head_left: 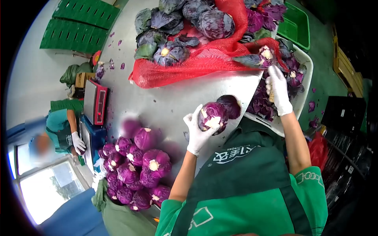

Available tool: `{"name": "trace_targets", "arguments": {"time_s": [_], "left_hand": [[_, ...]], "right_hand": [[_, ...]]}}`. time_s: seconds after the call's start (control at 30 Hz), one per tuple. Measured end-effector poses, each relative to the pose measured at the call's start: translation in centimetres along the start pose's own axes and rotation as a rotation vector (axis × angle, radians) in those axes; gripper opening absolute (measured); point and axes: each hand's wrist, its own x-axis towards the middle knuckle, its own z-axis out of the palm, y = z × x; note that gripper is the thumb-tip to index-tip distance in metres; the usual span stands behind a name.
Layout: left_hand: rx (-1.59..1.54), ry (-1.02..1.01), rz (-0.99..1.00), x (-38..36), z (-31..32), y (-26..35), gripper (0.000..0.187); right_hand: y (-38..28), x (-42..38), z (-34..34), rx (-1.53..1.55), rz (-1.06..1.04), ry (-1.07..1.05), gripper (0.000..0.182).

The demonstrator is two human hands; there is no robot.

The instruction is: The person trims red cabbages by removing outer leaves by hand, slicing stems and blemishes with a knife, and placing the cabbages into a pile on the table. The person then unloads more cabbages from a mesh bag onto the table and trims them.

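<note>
My left hand (198,131), in a white glove, grips a trimmed red cabbage (213,114) over the steel table, its pale cut stem facing me. A dark loose cabbage leaf (230,106) lies right beside that cabbage. My right hand (278,88), also gloved, is closed around a tool with a brown handle (271,95); its working end cannot be made out. Just past the right fingertips is a pale cut cabbage stump with leaves (266,55), above a white crate (308,74) of purple trimmings.
Untrimmed cabbages (215,24) lie on a red mesh bag (173,70) at the table's far side. Trimmed cabbages (128,173) are piled at the left. A red-framed scale (101,104) stands near a co-worker's gloved hand (78,142). A green crate (295,25) sits at the upper right.
</note>
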Motion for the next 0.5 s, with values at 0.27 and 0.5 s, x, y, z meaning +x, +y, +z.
{"name": "trace_targets", "arguments": {"time_s": [0.27, 0.5], "left_hand": [[-0.603, 0.087, -0.261, -0.6, 2.0, -0.3, 0.068], [-0.671, 0.153, -0.392, -1.0, 2.0, 1.7, 0.061]], "right_hand": [[6.7, -10.4, 2.6, -0.685, -0.572, -0.476, 0.036], [5.8, -11.7, 4.6, -0.986, -0.385, -0.765, 0.052]]}}
